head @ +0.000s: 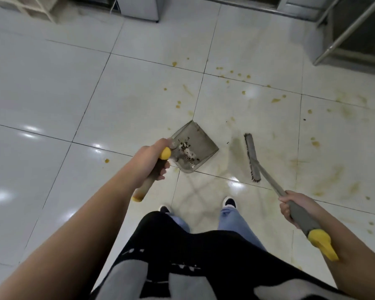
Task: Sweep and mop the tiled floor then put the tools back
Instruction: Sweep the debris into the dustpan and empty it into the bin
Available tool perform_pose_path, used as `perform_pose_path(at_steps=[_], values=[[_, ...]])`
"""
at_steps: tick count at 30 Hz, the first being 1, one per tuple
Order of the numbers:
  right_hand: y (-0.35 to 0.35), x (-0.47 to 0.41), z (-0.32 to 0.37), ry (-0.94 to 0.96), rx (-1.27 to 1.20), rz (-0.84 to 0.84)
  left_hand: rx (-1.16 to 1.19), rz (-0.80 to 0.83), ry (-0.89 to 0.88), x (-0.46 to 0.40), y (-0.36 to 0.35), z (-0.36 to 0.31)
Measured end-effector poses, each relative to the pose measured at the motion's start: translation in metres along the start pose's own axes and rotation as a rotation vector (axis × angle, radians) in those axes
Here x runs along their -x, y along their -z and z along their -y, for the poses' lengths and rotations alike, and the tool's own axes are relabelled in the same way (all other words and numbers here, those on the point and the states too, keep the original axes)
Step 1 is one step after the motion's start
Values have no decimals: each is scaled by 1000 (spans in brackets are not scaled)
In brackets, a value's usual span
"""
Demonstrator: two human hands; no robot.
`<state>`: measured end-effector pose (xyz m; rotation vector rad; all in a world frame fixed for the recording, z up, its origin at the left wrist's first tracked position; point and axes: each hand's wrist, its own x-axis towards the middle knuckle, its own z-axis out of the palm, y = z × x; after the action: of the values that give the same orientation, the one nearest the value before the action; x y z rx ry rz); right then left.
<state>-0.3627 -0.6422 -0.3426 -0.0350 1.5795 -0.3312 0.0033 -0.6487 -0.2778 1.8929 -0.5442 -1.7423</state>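
Yellow-capped dustpan (193,146) gripped by left hand (152,159), mouth facing right; broom head (252,158), handle held in right hand (294,207) fingers, lies just right, long axis parallel to mouth, stained floor (52,83) between.

Left hand (154,158) gripping dustpan (195,146), right hand (294,205) gripping broom (252,158), stained tiles (268,100)

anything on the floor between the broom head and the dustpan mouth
Nothing solid. Only bare tile with a brownish smear and a few dark specks lies between the broom head and the dustpan, which already holds debris.
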Motion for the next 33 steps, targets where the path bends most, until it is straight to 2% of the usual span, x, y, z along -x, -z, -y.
perform_pose_path(at_steps=[3,5,8,13,16,20,23,27,31,33], values=[[7,-24,40,54,131,-11,-138,-41,-66,11,-21,-19],[14,-41,68,92,298,-31,-158,-142,-53,17,-39,-26],[33,-66,108,116,406,-35,-181,-287,-42,20,-62,-36],[41,-94,165,163,661,-114,-219,-429,-63,17,-90,-47],[26,-118,195,94,594,-104,-325,-453,-50,13,-105,-46],[-1,-139,217,86,525,-105,-499,-406,-49,2,-116,-41],[-10,-155,216,56,527,-96,-403,-419,-32,-7,-117,-40],[-8,-156,181,-63,536,-92,-299,-444,-11,-9,-118,-33],[7,-133,128,-254,501,-89,-532,-397,-46,-9,-119,-29],[13,-117,109,-274,483,-45,-587,-390,-40,-10,-123,-35]])
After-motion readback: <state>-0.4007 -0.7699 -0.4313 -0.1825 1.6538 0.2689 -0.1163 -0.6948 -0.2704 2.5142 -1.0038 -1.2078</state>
